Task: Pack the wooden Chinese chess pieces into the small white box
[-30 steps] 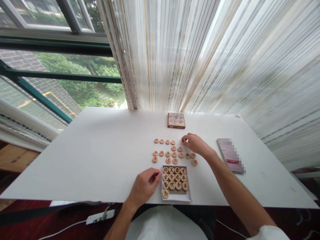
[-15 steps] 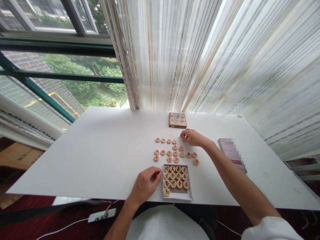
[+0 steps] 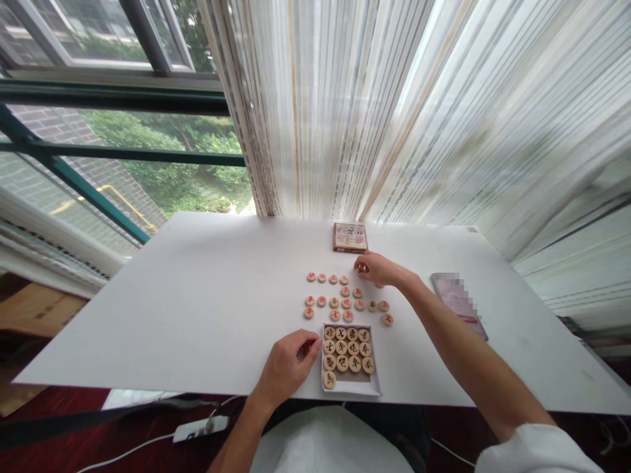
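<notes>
Pinches a small round wooden piece (image 3: 361, 268) between thumb and finger of the right hand (image 3: 379, 269), near the flat brown patterned box (image 3: 350, 238); cannot tell if it touches the white rectangular counter (image 3: 197, 295). Holds the left hand (image 3: 287, 360) with fingers curled and thumb pressed to forefinger, just beside the left wall of the open square white-walled box (image 3: 352, 387). Has thirteen round black-marked pieces (image 3: 341, 347) inside it, and beyond it loose round pieces, mostly red-marked (image 3: 346, 303), between both boxes and to their right
</notes>
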